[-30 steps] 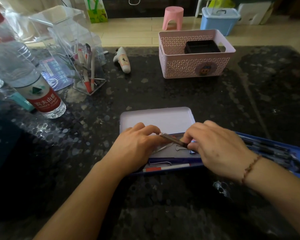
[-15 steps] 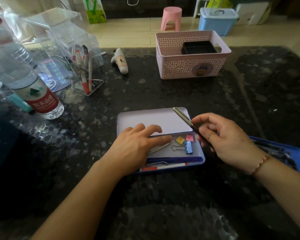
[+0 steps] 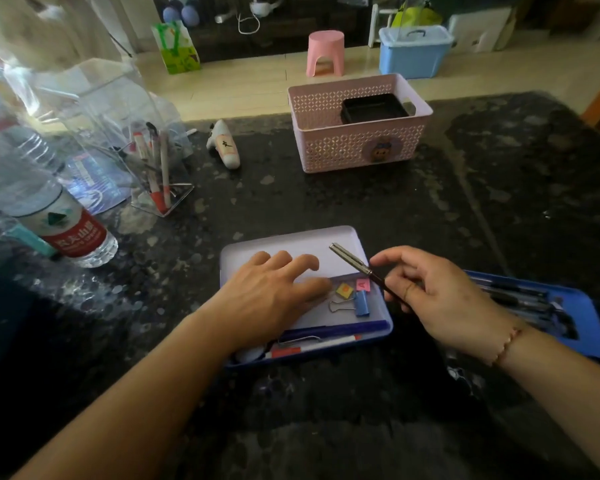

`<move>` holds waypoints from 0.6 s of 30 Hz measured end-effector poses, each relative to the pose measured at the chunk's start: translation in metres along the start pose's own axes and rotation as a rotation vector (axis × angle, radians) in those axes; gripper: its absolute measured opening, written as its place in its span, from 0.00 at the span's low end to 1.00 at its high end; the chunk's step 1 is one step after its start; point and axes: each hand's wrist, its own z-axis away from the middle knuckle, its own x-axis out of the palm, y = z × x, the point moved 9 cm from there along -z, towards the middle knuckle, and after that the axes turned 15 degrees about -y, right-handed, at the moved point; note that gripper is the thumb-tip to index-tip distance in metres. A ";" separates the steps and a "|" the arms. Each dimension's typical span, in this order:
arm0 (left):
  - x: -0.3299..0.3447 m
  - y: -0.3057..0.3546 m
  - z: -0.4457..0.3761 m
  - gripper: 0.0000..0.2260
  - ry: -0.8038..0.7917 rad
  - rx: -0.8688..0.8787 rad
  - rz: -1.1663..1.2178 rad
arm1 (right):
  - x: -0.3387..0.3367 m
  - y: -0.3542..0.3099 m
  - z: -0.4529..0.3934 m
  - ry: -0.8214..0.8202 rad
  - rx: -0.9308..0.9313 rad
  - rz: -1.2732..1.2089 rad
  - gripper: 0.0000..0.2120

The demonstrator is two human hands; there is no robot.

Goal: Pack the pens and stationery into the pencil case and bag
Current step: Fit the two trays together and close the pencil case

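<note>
An open tin pencil case (image 3: 383,323) lies on the dark table, its pale lid (image 3: 291,242) flat behind it. Inside are a blue binder clip (image 3: 361,303), small coloured clips (image 3: 345,289) and a red-and-white pen (image 3: 312,347) along the front wall. My left hand (image 3: 271,299) rests flat over the case's left half, fingers spread. My right hand (image 3: 437,299) holds a dark pen with a silver cap (image 3: 354,263) tilted above the case's right side. A blue tray of dark pens (image 3: 582,317) sits to the right.
A clear pen holder (image 3: 153,168) with several pens stands at the left, beside a water bottle (image 3: 66,223). A small white gadget (image 3: 224,145) and a pink basket (image 3: 357,147) holding a black box sit farther back. A clear plastic bag (image 3: 94,95) rises behind the holder.
My right hand lifted the silver-capped pen out of the case and drew it up and to the right. My left hand slid slightly back, uncovering the clips.
</note>
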 end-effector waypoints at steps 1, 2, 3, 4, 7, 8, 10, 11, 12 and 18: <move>-0.003 0.001 0.002 0.17 0.053 0.012 -0.011 | -0.002 0.000 0.001 0.017 -0.005 0.022 0.12; -0.008 0.001 0.005 0.16 0.115 0.026 -0.017 | -0.005 -0.001 0.001 0.041 -0.012 0.064 0.12; -0.013 0.000 0.010 0.15 0.187 0.035 0.020 | -0.008 -0.002 0.001 0.071 -0.017 0.123 0.12; -0.020 -0.003 0.017 0.15 0.277 0.036 0.115 | -0.011 -0.003 0.001 0.102 -0.021 0.204 0.11; -0.040 -0.026 0.054 0.16 0.617 -0.084 0.578 | -0.009 -0.015 -0.004 0.185 -0.026 0.593 0.09; -0.041 -0.036 0.068 0.18 0.718 -0.154 0.737 | -0.001 -0.024 -0.009 0.196 -0.080 0.721 0.09; -0.039 -0.051 0.091 0.21 0.872 -0.270 1.019 | 0.026 -0.042 -0.020 0.156 -0.199 0.865 0.08; -0.037 -0.057 0.098 0.20 0.931 -0.302 1.117 | 0.038 -0.051 -0.025 0.150 -0.253 0.891 0.08; -0.036 -0.061 0.104 0.18 0.974 -0.320 1.178 | 0.049 -0.060 -0.031 0.146 -0.303 0.897 0.09; -0.027 -0.076 0.113 0.10 0.977 -0.387 1.269 | 0.095 -0.096 -0.061 0.099 -0.467 0.908 0.06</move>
